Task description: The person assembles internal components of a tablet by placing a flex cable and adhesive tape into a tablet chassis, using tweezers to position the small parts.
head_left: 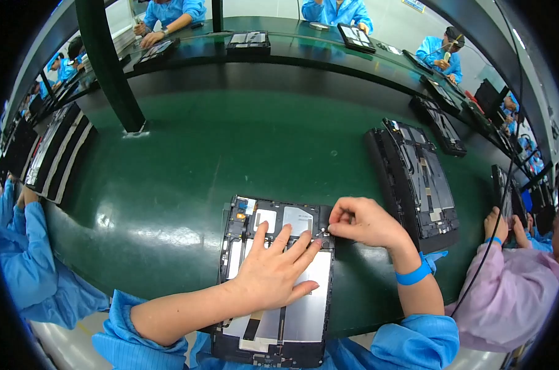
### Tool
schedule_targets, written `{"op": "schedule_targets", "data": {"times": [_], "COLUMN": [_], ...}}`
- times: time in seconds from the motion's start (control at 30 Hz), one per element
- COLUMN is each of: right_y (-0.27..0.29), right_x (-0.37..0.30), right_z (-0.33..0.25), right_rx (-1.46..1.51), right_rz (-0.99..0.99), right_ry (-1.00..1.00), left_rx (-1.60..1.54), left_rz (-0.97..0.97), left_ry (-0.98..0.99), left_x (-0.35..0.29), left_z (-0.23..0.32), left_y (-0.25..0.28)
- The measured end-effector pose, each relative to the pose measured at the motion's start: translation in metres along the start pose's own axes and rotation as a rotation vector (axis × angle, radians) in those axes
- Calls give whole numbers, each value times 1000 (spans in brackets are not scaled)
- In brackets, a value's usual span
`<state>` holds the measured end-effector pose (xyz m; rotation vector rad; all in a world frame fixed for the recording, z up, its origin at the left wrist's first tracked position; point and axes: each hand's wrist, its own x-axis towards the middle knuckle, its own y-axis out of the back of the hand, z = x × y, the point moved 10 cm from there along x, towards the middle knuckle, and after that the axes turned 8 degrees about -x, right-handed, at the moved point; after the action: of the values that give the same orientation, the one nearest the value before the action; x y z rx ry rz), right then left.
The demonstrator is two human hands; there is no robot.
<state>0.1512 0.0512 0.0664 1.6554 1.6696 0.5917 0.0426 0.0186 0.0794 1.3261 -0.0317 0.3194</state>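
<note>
An opened tablet-like device [316,271] with a black frame, silver panels and dark flat cables lies at the table's near edge. My left hand [273,265] rests flat across its upper middle, fingers spread, holding nothing. At the device's upper right corner is my right hand [366,223], its thumb and index finger pinched together at the frame's edge. Whatever is between those fingertips is too small to make out. A blue band [414,272] circles my right wrist.
To the right stands a stack of similar opened devices [422,179]; another stack with pale strips [60,151] sits at the far left. A green post [110,68] rises from the green table [168,179]. Co-workers sit on both sides and beyond. A black cable [515,123] hangs at right.
</note>
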Motion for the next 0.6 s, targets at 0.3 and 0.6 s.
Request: {"op": "schedule_targets", "data": {"times": [0.3,0.6], "right_y": [-6,-11], "right_x": [9,11], "right_z": [3,0], "right_rx": [54,-25], "right_rz": [-47,-94], "right_ry": [10,24], "left_rx": [-67,-32], "left_rz": [29,3], "left_ry": [11,31], "left_x": [6,11], "left_z": [-4,-6], "left_y": [2,0]}}
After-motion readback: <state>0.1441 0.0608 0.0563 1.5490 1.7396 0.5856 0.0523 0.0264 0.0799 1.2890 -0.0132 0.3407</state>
